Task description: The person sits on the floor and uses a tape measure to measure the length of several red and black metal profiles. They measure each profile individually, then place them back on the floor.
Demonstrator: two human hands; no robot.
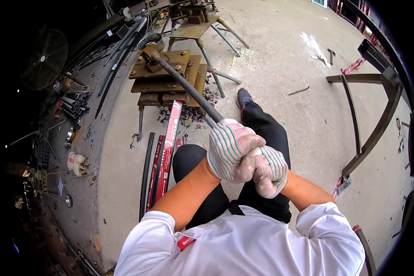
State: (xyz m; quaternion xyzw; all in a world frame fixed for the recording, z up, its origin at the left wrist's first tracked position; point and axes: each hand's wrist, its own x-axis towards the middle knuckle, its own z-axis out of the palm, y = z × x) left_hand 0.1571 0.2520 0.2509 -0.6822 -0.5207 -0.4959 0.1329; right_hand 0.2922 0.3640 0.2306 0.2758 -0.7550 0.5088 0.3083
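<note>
Both gloved hands — left hand and right hand — keep a tight grip on the near end of a long dark steel lever bar. It slopes away to a rusty brown metal bending jig on the concrete floor — red flat strips lie beside it.

We see a long dark metal lever bar running from twelve o'clock down toward six, tilted so its far end leans to eleven o'clock. Its far end joins a rusty brown bending machine of stacked bolted steel plates standing on the concrete floor. Its near end disappears inside our left hand and right hand, both in striped knit gloves, clasped together around it
</note>
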